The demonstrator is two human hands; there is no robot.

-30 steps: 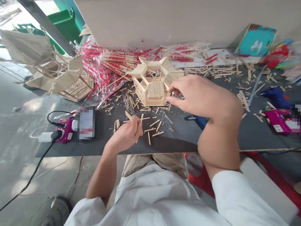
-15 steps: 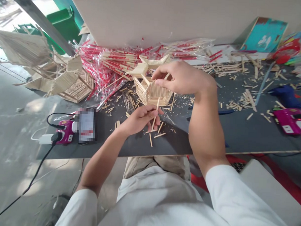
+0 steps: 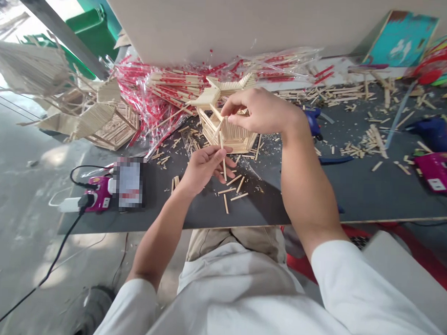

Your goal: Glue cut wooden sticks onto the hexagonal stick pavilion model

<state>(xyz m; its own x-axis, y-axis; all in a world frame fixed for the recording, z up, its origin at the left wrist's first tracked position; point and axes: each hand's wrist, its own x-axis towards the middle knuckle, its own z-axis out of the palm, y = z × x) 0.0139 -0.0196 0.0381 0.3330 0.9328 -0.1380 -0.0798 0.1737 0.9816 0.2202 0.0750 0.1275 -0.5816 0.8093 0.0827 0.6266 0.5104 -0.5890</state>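
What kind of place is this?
It looks like a craft workshop, though I can't be sure. A small house-like model made of sticks is on the dark table, short loose sticks are scattered around, and bundles of sticks lie with plastic wrapping behind.

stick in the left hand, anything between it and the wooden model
Nothing visible stands between the stick in the left hand and the wooden model. Its upper end overlaps the model's near side in this view; contact can't be told. The right hand is at the model's upper part.
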